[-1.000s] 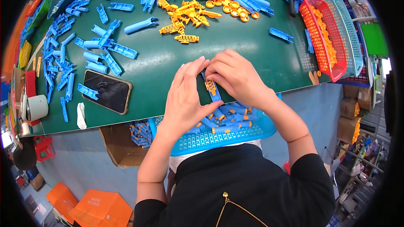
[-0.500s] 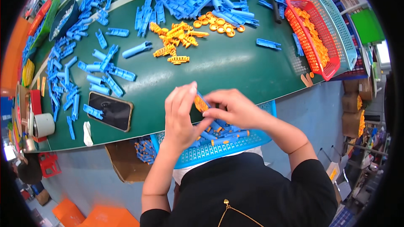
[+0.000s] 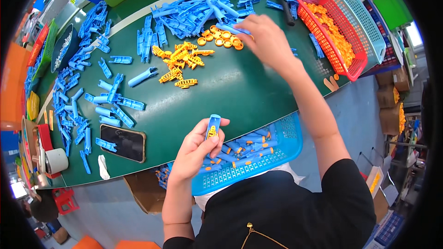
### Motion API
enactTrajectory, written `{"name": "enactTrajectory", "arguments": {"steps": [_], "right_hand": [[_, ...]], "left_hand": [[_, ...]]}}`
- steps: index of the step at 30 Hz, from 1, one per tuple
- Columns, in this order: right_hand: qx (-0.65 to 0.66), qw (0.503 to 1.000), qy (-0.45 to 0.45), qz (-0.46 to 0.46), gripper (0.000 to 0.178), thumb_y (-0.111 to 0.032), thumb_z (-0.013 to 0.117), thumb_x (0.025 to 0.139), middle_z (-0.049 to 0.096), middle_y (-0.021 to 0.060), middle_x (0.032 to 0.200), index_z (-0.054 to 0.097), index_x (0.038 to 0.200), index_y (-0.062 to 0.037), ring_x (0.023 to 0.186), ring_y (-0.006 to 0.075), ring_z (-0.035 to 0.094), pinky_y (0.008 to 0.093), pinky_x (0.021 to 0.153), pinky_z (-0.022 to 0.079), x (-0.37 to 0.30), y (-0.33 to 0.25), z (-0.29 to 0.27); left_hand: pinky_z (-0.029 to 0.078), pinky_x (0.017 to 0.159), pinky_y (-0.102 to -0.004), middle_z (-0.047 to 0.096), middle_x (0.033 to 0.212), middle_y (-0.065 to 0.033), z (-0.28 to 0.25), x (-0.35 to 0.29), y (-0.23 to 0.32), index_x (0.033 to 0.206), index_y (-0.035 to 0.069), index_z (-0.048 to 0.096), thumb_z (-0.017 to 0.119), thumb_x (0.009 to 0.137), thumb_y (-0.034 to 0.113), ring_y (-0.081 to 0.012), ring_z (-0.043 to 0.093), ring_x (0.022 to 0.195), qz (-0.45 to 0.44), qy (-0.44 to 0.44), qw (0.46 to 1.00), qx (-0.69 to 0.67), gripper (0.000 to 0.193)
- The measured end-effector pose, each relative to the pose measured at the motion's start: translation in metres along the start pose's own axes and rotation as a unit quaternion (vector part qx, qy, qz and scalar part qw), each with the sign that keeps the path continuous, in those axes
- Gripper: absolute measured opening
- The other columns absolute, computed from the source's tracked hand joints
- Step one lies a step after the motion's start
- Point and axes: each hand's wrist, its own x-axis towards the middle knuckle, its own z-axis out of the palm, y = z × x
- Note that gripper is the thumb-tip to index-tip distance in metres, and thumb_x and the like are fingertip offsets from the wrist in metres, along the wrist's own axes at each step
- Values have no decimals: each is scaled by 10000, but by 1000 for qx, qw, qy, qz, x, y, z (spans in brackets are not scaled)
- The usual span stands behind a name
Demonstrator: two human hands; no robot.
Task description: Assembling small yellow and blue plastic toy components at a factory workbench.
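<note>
While the left hand [image 3: 194, 151] pinches a slim blue shell [image 3: 214, 120] holding a ribbed yellow insert [image 3: 212, 132], I cannot tell whether the right hand [image 3: 266, 42] grips anything.

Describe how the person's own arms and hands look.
Short black sleeves end above the elbows, leaving both forearms bare. The left hand and right hand wear no gloves; no watch or bracelet shows on either wrist.

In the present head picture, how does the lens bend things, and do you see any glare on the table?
Head view: the green table has a bowed front edge, and the picture's corners are black; head view: pale sheen lies on the tabletop; head view: the left hand looks reasonably sharp.
</note>
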Motion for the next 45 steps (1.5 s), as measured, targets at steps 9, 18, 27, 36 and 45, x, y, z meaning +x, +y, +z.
{"name": "enactTrajectory", "arguments": {"steps": [9, 18, 27, 36, 45], "right_hand": [[91, 993, -37, 58, 204, -112, 657, 849, 642, 116, 876, 688, 1028, -19, 810, 262, 623, 324, 736, 490, -5, 14, -24], [268, 886, -379, -23, 80, -87, 585, 878, 583, 89, 1043, 648, 923, -66, 1050, 281, 527, 381, 898, 428, -31, -38, -21], [159, 969, -90, 166, 277, -49, 676, 798, 573, 114, 1036, 641, 1071, -22, 954, 288, 554, 378, 815, 462, -99, -87, -21], [116, 986, -65, 97, 362, -22, 680, 791, 571, 103, 930, 630, 1150, -19, 791, 245, 555, 317, 722, 473, -101, -100, -19], [679, 635, -175, 323, 394, 26, 578, 889, 566, 41, 1028, 554, 1282, 19, 924, 88, 546, 240, 825, 456, -87, -110, -30]], "left_hand": [[424, 694, -258, 501, 865, -70, 8, 19, -7, 1207, -5, 459, 356, 1011, 291, -144, 505, 731, 139, 114, 977, -113, 369], [535, 865, -376, 595, 1140, -135, -7, 17, -15, 1268, -27, 476, 509, 982, 159, -201, 617, 974, 133, 137, 969, -159, 343], [543, 875, -401, 606, 1126, -142, -4, 18, -24, 1275, -23, 481, 548, 959, 109, -244, 618, 1036, 177, 183, 958, -131, 348], [545, 865, -388, 614, 1144, -144, 1, 20, -28, 1246, -17, 508, 588, 934, 90, -255, 632, 1036, 199, 228, 947, -111, 339], [554, 839, -362, 612, 1125, -114, 2, 18, -28, 1259, -15, 500, 595, 931, 89, -204, 623, 1029, 220, 194, 949, -118, 357]]}}
